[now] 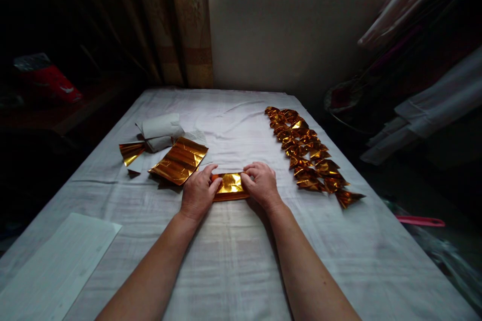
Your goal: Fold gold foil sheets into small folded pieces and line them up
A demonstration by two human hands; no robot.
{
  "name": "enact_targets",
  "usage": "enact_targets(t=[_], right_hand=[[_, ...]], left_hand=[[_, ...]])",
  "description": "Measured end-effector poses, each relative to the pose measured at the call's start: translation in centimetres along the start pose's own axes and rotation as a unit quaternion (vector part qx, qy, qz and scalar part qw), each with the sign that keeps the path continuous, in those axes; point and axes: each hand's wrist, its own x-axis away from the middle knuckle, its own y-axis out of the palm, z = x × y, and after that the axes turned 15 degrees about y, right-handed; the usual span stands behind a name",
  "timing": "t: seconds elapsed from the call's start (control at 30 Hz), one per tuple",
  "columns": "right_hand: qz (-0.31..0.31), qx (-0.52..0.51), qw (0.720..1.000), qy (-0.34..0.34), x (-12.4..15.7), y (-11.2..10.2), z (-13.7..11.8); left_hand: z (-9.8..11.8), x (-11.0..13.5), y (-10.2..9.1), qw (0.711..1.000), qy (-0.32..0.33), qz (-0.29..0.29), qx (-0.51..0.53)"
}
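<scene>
A folded strip of gold foil paper (230, 184) lies on the white cloth in the middle of the table (233, 261). My left hand (198, 193) presses on its left end with fingers curled and thumb on the foil. At the strip's right end my right hand (260, 183) pinches it with bent fingers. A stack of flat gold foil sheets (178, 160) sits just left of my left hand.
Several folded gold foil pieces (309, 155) run in a row along the right side. A loose gold piece (131, 151) and rolled white paper (160, 130) lie at the left. A white sheet (56, 266) covers the near left corner. Curtain and wall stand behind.
</scene>
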Motion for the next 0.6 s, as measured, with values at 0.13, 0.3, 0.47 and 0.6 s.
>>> enact_targets(t=[0.13, 0.3, 0.47, 0.6], right_hand=[[0.025, 0.028, 0.999, 0.015, 0.42, 0.08, -0.45], [0.037, 0.046, 0.998, 0.037, 0.71, -0.13, -0.86], [0.029, 0.068, 0.996, 0.042, 0.81, -0.16, -1.03], [0.034, 0.092, 0.994, 0.041, 0.80, -0.11, -1.02]], left_hand=[[-0.14, 0.20, 0.24, 0.998, 0.032, -0.018, -0.045], [-0.21, 0.16, 0.18, 0.999, 0.026, -0.016, -0.045], [-0.51, -0.08, -0.14, 0.999, 0.039, -0.023, -0.011], [-0.88, -0.28, -0.53, 0.997, 0.059, -0.052, 0.021]])
